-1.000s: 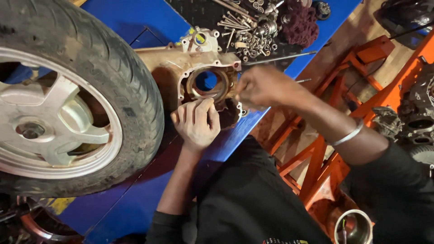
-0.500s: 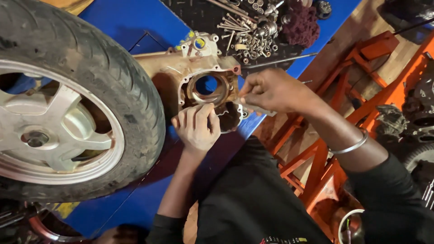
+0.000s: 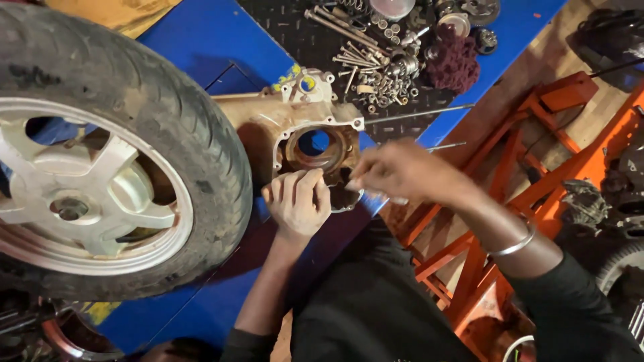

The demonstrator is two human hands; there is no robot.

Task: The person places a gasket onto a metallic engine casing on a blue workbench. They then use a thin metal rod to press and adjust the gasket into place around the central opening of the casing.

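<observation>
While both hands (image 3: 349,188) crowd the casing (image 3: 295,134), the tyre (image 3: 168,127) presses close — bolts (image 3: 376,74) beyond.

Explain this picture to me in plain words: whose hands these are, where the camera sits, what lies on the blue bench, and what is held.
There is no machine; a person works with bare hands, and a camera on their head looks down at them. The left hand rests its fingers on the rim of a tan metal engine casing with a round opening. The right hand, a metal bangle on its wrist, is pinched beside that opening; what it pinches is too small to tell. A wheel with a black tyre and silver rim lies at the casing's left. Beyond, loose bolts and nuts lie on a dark mat on the blue bench. An orange metal frame stands to the right.
</observation>
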